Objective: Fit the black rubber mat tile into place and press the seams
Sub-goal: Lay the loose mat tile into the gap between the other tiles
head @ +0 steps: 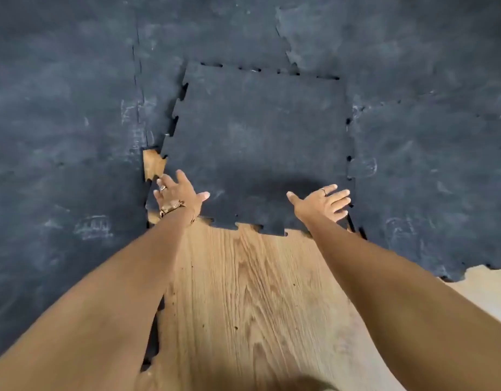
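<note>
The loose black rubber mat tile with jigsaw edges lies slightly askew in the gap between the laid mats. Its left and far edges ride on top of the neighbouring mats, and its right edge sits close against the right one. My left hand, wearing a ring and a wrist bracelet, rests with fingers spread on the tile's near left corner. At the near right corner my right hand, also ringed, is flat on the tile with fingers apart. Neither hand grips anything.
Scuffed black mats cover the floor to the left, to the right and beyond. Bare wooden floor shows in front of the tile and under my arms. A small wedge of wood shows at the tile's left edge.
</note>
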Motion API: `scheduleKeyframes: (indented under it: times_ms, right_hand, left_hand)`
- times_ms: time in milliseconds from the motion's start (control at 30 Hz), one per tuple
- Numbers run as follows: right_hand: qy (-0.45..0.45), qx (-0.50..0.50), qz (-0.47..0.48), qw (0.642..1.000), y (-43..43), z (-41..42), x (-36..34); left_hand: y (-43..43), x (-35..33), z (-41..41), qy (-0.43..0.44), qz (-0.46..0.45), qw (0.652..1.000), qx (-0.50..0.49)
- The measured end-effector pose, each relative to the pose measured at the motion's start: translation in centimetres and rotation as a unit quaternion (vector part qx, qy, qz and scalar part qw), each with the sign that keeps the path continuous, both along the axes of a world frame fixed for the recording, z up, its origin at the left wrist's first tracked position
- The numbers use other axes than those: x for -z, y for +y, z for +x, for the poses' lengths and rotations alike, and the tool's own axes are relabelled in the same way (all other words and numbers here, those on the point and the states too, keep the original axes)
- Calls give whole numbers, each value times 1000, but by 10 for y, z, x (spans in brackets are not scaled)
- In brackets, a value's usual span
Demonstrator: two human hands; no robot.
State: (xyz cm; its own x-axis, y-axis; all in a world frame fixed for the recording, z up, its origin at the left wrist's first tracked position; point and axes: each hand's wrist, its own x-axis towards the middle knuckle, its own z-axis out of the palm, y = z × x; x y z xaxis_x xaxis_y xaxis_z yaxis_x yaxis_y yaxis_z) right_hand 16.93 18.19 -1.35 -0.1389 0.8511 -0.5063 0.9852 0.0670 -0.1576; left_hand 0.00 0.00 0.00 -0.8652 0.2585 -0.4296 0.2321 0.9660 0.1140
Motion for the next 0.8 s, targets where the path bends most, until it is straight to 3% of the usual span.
scheduleKeyframes:
  times_ms: [100,233,433,600,700,800]
  right_hand:
    - [-23,55,25,998,14,-5,30]
    - [19,92,101,990,8,-4,60]
    - [115,234,111,959,-16,22,57]
    - [98,201,116,968,-21,33,50]
    - [43,165,110,979,-15,29,33]
    - [-6,128,87,988,-8,33,16]
  left_hand:
    - [13,25,-31,-10,-27,997,-70]
    - [24,37,-55,-61,-78,991,-94]
    - [15,38,-50,-25,-3,995,-95]
    - [18,38,-47,22,29,994,-108]
    - [20,40,-41,59,54,989,-124]
    - [7,31,-42,42,23,997,-62]
